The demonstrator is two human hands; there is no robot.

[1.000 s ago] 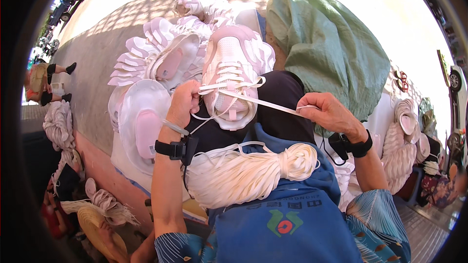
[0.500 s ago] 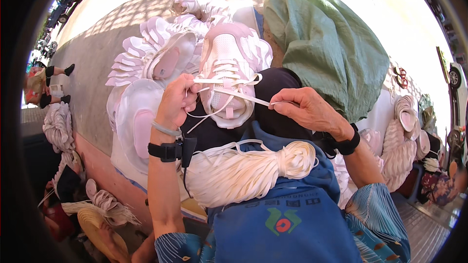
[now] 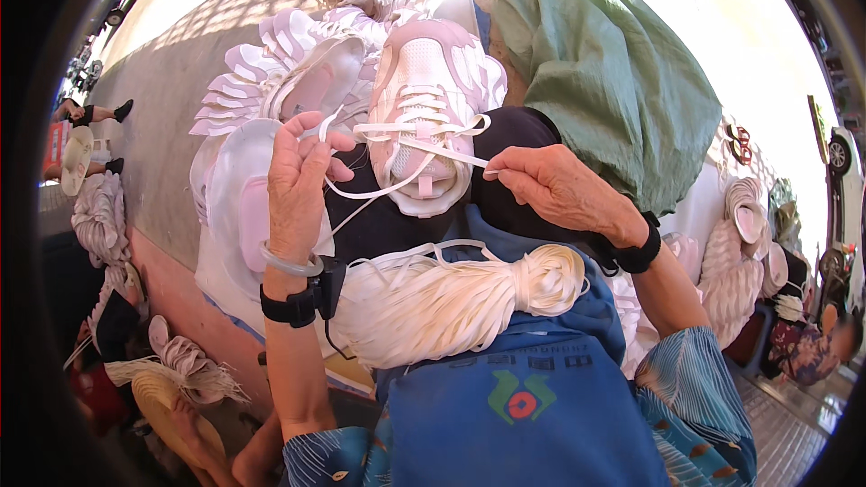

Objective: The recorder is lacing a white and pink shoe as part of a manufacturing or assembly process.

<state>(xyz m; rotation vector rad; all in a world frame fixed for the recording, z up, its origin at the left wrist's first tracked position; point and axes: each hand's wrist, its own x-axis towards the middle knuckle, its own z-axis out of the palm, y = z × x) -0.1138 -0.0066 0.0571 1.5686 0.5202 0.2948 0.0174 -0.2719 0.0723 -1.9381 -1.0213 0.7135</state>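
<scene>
A pink and white sneaker upper (image 3: 424, 63) rests by my knees, its toe pointing away. White lace runs through its eyelets. My left hand (image 3: 302, 171), left of the shoe, has its fingers closed round one white shoelace (image 3: 379, 191), whose tip sticks up above the fingers. On the right, my right hand (image 3: 546, 182) pinches the other lace end, drawn from the shoe across its tongue. A loose lace loop lies over the shoe at the eyelets. A thick bundle of cream laces (image 3: 442, 307) lies on my lap over the blue apron (image 3: 532, 433).
Stacked pink and white shoe parts (image 3: 244, 95) fan out left of and beyond the shoe. A green cloth sack (image 3: 604, 90) bulges at the far right. More bundled shoe parts (image 3: 731, 280) stand to the right. At the lower left are another person's arm and a straw hat (image 3: 171, 424).
My left hand has moved left and slightly up, away from the shoe, with a lace in its fingers. My right hand has shifted slightly left and up, still pinching its lace end.
</scene>
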